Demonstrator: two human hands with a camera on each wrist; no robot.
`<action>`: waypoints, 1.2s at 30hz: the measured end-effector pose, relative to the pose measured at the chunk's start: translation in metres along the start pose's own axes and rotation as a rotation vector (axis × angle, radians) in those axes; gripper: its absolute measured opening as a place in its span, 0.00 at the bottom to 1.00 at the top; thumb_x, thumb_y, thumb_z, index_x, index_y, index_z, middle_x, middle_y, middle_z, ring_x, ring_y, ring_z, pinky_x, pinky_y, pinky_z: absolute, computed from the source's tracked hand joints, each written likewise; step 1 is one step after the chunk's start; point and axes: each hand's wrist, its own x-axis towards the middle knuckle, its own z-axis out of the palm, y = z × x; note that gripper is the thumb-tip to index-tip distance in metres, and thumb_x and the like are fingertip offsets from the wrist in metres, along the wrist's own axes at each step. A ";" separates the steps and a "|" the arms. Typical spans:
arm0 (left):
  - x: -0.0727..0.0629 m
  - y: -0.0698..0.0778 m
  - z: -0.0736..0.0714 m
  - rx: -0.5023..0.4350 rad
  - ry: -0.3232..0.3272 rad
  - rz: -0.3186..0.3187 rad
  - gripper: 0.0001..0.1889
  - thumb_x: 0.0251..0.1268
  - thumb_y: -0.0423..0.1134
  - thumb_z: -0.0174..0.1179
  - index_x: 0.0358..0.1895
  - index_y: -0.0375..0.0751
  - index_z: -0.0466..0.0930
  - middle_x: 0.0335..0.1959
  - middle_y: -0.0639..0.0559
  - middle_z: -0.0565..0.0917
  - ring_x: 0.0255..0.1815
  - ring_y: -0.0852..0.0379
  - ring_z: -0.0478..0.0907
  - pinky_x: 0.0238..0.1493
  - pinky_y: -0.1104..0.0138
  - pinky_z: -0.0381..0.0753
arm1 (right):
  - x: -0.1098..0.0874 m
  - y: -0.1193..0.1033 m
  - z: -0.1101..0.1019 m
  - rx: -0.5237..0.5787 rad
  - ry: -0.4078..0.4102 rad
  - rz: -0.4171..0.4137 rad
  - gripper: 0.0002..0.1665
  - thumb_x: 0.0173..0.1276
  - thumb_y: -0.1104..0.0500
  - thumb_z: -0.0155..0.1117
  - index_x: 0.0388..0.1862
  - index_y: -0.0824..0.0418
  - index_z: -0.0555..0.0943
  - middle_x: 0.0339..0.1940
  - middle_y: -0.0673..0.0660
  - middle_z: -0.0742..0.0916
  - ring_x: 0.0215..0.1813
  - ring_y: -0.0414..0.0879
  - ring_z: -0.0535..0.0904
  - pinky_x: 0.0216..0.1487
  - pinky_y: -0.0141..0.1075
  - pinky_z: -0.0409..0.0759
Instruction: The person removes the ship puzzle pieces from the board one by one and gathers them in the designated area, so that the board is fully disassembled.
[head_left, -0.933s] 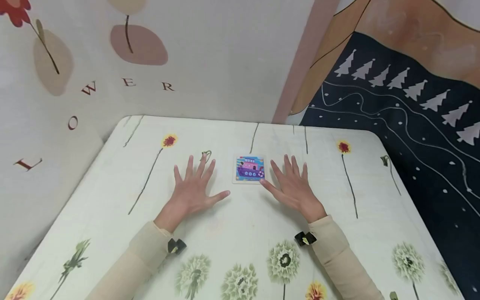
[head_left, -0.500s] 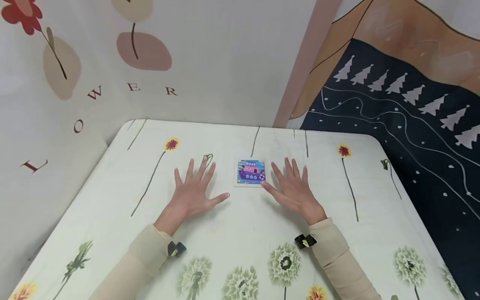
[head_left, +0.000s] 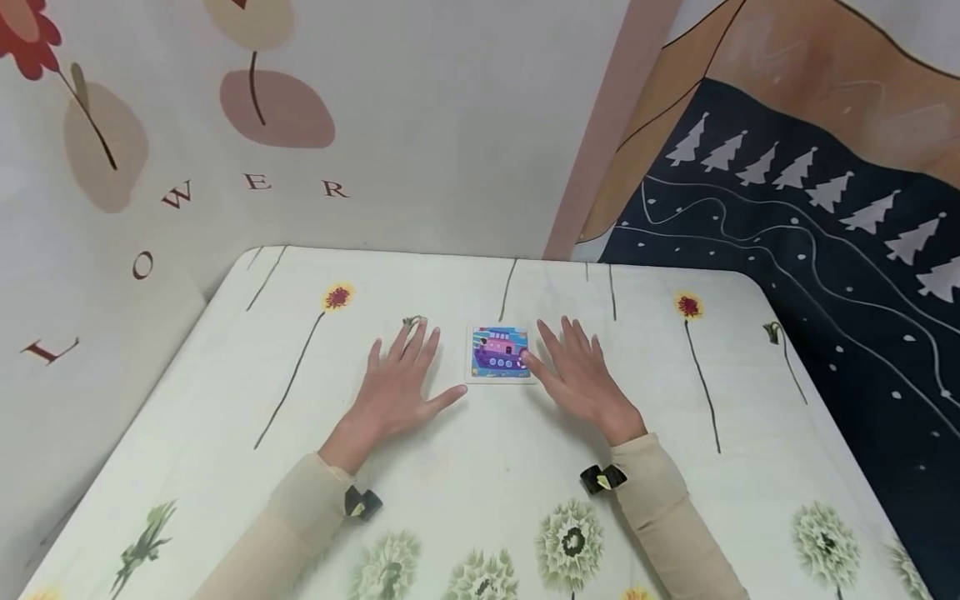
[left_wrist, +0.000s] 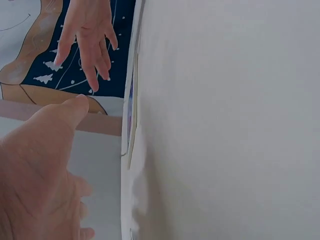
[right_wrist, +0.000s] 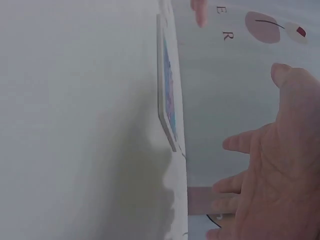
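A small square picture board (head_left: pixel 500 352) with a purple and pink ship and a pale border lies flat on the table. To its left is my left hand (head_left: pixel 397 392), fingers spread and thumb pointing toward the board. On the other side my right hand (head_left: pixel 585 383) has its fingers extended, and its thumb overlaps the board's right edge in the head view. Both wrist views show the board edge-on, with the left hand (left_wrist: pixel 40 165) and the right hand (right_wrist: pixel 285 160) raised above the tabletop and apart from the board. Neither hand holds anything.
The table (head_left: pixel 465 458) wears a white cloth printed with flowers and stems. A pale wall (head_left: pixel 450 150) with lettering rises behind and to the left. Dark fabric with white trees (head_left: pixel 750 217) hangs at the right.
My left hand has shifted slightly right toward the board. The right hand has moved a little left, its thumb now covering more of the board's edge. The board stays put on the table.
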 end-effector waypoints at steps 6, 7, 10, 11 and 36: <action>0.017 0.008 0.001 -0.101 -0.005 0.021 0.44 0.76 0.62 0.55 0.81 0.34 0.57 0.83 0.38 0.56 0.83 0.39 0.54 0.79 0.40 0.56 | 0.031 -0.013 -0.012 0.115 0.001 0.030 0.49 0.80 0.27 0.33 0.86 0.57 0.52 0.85 0.67 0.53 0.86 0.62 0.43 0.82 0.62 0.43; 0.020 0.009 0.002 -0.122 0.003 0.020 0.41 0.76 0.59 0.56 0.80 0.34 0.60 0.81 0.38 0.60 0.81 0.39 0.57 0.78 0.41 0.59 | 0.036 -0.016 -0.014 0.140 0.013 0.032 0.48 0.81 0.28 0.36 0.86 0.57 0.54 0.85 0.67 0.55 0.85 0.62 0.46 0.82 0.61 0.46; 0.027 0.010 0.004 -0.201 0.048 -0.008 0.29 0.76 0.49 0.61 0.72 0.35 0.74 0.70 0.38 0.76 0.71 0.40 0.73 0.71 0.45 0.73 | 0.051 -0.023 -0.019 0.187 0.061 0.010 0.42 0.82 0.35 0.47 0.81 0.62 0.64 0.78 0.67 0.69 0.78 0.61 0.64 0.77 0.58 0.65; 0.030 0.010 0.006 -0.232 0.064 -0.025 0.25 0.75 0.46 0.62 0.68 0.36 0.78 0.64 0.39 0.82 0.65 0.42 0.78 0.66 0.48 0.78 | 0.056 -0.024 -0.019 0.199 0.078 -0.006 0.39 0.82 0.39 0.51 0.79 0.64 0.68 0.72 0.67 0.74 0.73 0.60 0.70 0.72 0.56 0.72; 0.050 0.002 0.048 -0.634 0.071 0.026 0.09 0.59 0.46 0.77 0.40 0.51 0.90 0.25 0.65 0.78 0.27 0.63 0.72 0.29 0.69 0.74 | 0.104 -0.020 0.037 0.362 -0.057 -0.051 0.16 0.80 0.59 0.58 0.58 0.59 0.87 0.39 0.54 0.86 0.37 0.45 0.75 0.43 0.38 0.76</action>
